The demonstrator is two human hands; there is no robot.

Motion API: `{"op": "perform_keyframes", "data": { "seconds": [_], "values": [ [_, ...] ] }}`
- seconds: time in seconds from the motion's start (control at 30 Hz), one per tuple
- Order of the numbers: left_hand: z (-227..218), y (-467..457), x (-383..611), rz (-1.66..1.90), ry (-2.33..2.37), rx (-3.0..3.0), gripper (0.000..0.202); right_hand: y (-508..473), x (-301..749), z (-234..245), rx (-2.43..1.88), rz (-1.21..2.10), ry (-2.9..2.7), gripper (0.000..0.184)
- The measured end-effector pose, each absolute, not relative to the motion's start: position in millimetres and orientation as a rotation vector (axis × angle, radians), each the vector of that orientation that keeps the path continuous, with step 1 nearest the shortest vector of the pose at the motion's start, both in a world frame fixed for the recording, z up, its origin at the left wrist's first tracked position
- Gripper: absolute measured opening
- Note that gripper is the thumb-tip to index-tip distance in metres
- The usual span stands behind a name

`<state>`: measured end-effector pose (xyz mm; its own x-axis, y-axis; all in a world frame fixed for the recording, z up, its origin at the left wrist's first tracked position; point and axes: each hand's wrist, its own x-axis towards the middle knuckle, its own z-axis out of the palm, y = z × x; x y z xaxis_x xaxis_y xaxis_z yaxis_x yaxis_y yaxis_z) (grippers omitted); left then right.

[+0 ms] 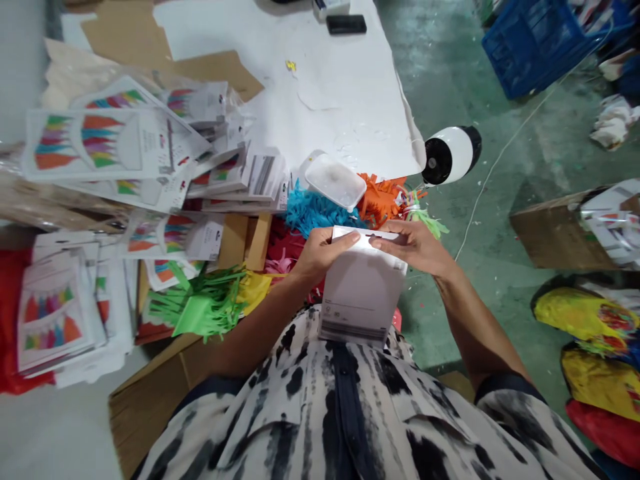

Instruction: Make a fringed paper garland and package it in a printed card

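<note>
Sitting on white paper (320, 73), garland pkgs (115, 143), green floor (480, 267), blue crate (533, 50)

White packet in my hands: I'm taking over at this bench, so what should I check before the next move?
Grip: ok, the left hand and right hand both hold the top edge of the white packet.
Top edge of packet closed: cannot tell, the hands cover it.
Clear plastic tub: not ok, it sits partly on loose blue paper fringe and could shift.
Green paper fringe: ok, it lies apart from the packet.
Printed banner packets: ok, they lie to the left, not touching the hands.
</note>
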<state>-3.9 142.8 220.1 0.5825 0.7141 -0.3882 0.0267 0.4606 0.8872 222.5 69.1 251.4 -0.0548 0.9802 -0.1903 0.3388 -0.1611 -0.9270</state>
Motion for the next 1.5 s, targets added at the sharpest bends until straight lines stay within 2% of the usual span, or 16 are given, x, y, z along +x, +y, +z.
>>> {"op": "perform_keyframes", "data": {
  "seconds": [0.2, 0.4, 0.53, 0.67, 0.83, 0.93, 1.0, 1.07, 1.17, 1.3, 1.4, 1.5],
  "values": [
    [205.2, 146.7, -21.9, 0.501, 0.805, 0.939, 0.049, 50.7, 225.5, 232.4, -1.577, 1.296, -1.019, 0.040],
    [178.9, 131.9, -38.1, 0.516, 0.884, 0.719, 0.063, 37.7, 203.0, 211.5, -1.619, 1.307, -0.706, 0.033],
    [155.0, 138.4, -50.1, 0.530, 0.804, 0.606, 0.068, 62.0, 199.3, 191.4, -1.630, 1.342, -0.731, 0.032],
    [130.1, 160.9, -65.7, 0.664, 0.777, 0.617, 0.066, 111.1, 202.2, 144.5, -1.646, 1.254, -0.851, 0.033],
    [109.8, 169.8, -107.7, 1.019, 1.459, 1.117, 0.040, 155.2, 203.7, 76.3, -1.781, 1.075, -1.078, 0.045],
    [104.2, 170.7, -149.4, 1.080, 1.796, 1.212, 0.031, 163.8, 202.8, 58.5, -1.861, 0.947, -1.119, 0.050],
    [100.6, 175.9, -177.5, 1.089, 1.941, 1.223, 0.030, 166.6, 200.6, 58.6, -1.950, 0.770, -1.186, 0.055],
    [96.0, 183.3, -198.7, 1.011, 2.125, 1.339, 0.039, 168.0, 197.0, 65.7, -1.999, 0.518, -1.337, 0.058],
    [86.2, 193.6, -210.4, 0.764, 2.312, 1.601, 0.054, 165.9, 187.1, 82.0, -1.918, 0.252, -1.561, 0.052],
    [72.1, 205.1, -201.6, 0.556, 2.204, 1.857, 0.066, 151.0, 161.0, 101.0, -1.810, 0.294, -1.708, 0.038],
    [68.2, 213.0, -196.7, 0.544, 2.150, 1.916, 0.069, 136.8, 130.6, 108.2, -1.716, 0.356, -1.792, 0.035],
    [72.4, 216.6, -198.5, 0.637, 2.111, 1.888, 0.057, 133.8, 91.0, 109.0, -1.567, 0.423, -1.950, 0.041]
  ]
}}
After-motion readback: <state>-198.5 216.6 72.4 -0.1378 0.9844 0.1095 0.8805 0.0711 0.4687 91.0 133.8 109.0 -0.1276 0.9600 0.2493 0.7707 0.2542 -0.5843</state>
